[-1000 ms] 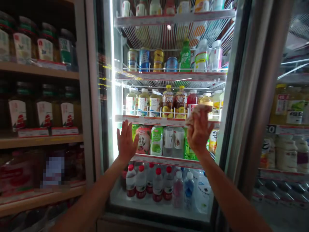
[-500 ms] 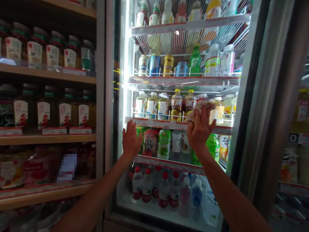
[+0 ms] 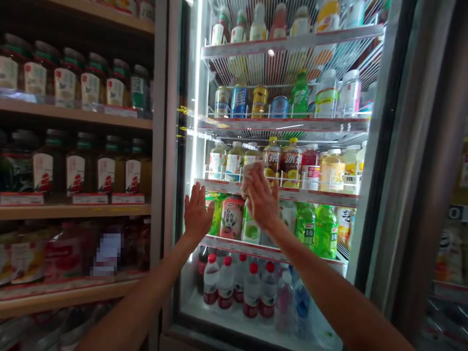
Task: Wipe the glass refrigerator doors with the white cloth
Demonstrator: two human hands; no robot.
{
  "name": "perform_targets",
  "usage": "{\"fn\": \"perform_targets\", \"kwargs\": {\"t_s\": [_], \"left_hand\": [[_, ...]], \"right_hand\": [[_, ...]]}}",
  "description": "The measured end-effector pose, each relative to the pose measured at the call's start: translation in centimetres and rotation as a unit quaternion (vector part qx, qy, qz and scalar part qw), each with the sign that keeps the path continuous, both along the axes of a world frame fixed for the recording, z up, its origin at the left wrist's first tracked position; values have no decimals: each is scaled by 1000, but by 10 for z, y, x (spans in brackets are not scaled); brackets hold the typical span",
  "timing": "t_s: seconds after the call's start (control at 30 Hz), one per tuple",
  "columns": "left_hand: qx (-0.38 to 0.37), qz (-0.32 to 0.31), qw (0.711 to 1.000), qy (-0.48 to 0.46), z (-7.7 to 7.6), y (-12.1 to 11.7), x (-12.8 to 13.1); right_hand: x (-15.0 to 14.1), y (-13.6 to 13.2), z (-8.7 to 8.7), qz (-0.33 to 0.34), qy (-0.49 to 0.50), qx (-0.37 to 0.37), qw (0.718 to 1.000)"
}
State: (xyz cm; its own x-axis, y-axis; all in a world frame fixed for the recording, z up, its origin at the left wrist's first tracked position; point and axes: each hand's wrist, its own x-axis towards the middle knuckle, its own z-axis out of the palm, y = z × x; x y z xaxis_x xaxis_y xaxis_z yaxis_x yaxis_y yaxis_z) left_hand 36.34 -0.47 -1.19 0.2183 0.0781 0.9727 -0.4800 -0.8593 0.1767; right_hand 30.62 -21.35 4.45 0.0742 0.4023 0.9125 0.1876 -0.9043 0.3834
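Left of the tall clear glass door, amber bottles with dark lids and white labels line a brown wooden shelf; their print is too small to read.

At the left part of the door, your left hand is flat and wide open, fingers upright, thumb out, nothing seen in it. It looks laid on the pane, though contact is hard to confirm. A bare palm there could smear the glass, and leaning hard could make it slide.

Nearer the door's middle, a crumpled pale-pink fabric cloth appears to be against the pane. Your right hand holds it under extended, slightly bent fingers, thumb apart. If your pressure turns uneven, the cloth could bunch or slip out, leaving fingertips to mark the glass.

For writing behind the door, again from the left: a rounded red plastic bottle bears characters including 红茶; brown plastic bottles with yellow caps read 冰茶; toward the door's right, bright-green plastic bottles carry labels you can't surely make out.
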Motion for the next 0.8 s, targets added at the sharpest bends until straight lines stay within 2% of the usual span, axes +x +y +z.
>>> {"fn": "perform_targets", "kwargs": {"t_s": [0.07, 0.1, 0.13, 0.23, 0.3, 0.37, 0.43, 0.47, 0.5, 0.6, 0.67, 0.73, 0.8], "left_hand": [[10, 6, 1000, 1, 0, 5, 1], [11, 10, 1000, 4, 0, 8, 1], [9, 14, 1000, 8, 0, 11, 2], [0, 19, 1000, 22, 0, 20, 3], [3, 16, 1000, 23, -2, 25, 3], [1, 18, 1000, 21, -5, 31, 2], [-6, 27, 999, 23, -9, 39, 2], [-12, 33, 999, 27, -12, 44, 2], [-20, 39, 999, 32, -14, 49, 1], [-40, 50, 997, 50, -19, 61, -1], [-48, 50, 996, 54, -21, 65, -3], [-52, 45, 997, 47, -21, 68, -7], [-60, 42, 997, 34, -22, 71, -11]], "right_hand": [[4, 15, -1, 13, 35, -108, 993], [6, 19, 3, 18, 40, -124, 991], [8, 22, 11, 22, 36, -110, 993], [15, 28, 42, 24, 0, 22, 999], [19, 38, 50, 25, 2, 33, 999], [23, 54, 43, 31, 34, -55, 997], [26, 70, 33, 42, 68, -170, 982], [27, 78, 32, 46, 78, -201, 975], [29, 84, 33, 47, 82, -204, 974], [36, 101, 49, 33, 71, -105, 991], [41, 111, 51, 29, 76, -83, 993], [46, 119, 34, 41, 95, -142, 984], [47, 124, 6, 62, 114, -233, 964]]}}
